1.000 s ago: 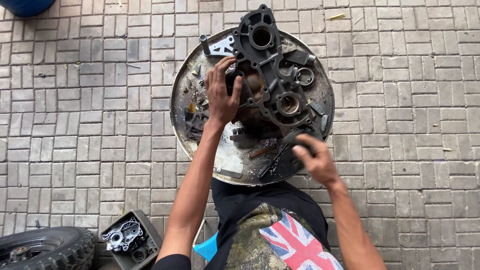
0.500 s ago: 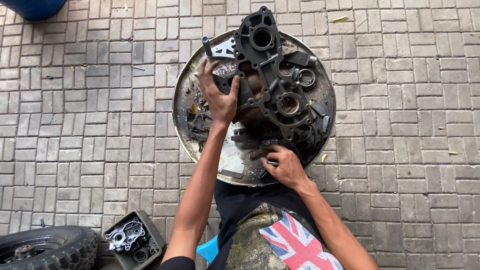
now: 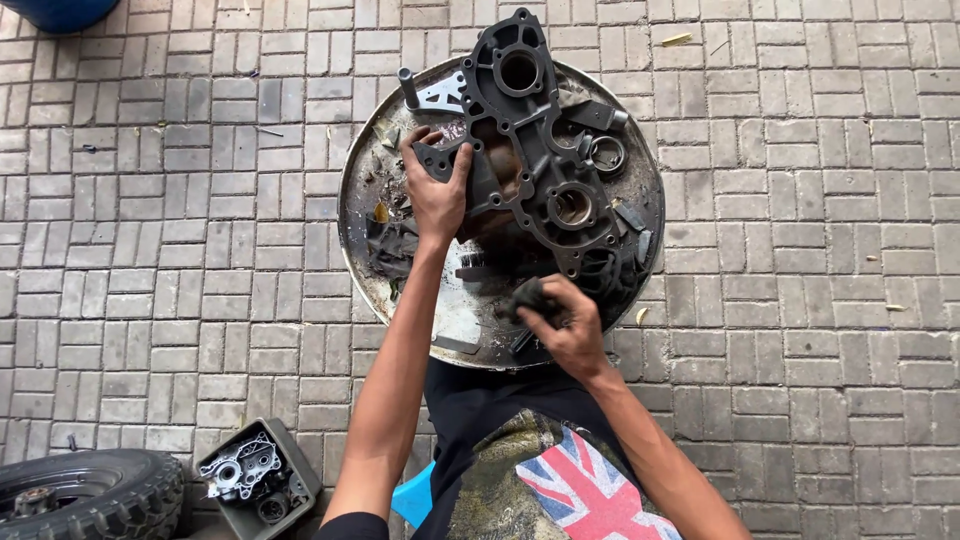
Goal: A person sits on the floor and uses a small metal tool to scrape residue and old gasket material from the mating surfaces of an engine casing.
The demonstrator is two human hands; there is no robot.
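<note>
Dark rag and engine casing over a round metal tray

Nearest, the right hand (image 3: 570, 335) is clamped on a dark rag (image 3: 530, 297) at the tray's (image 3: 352, 215) near rim; beyond it, the left hand (image 3: 436, 192) grips the black engine casing (image 3: 535, 150) by its left edge, propped tilted over the tray. Wiping goes best with that edge held steady.
</note>
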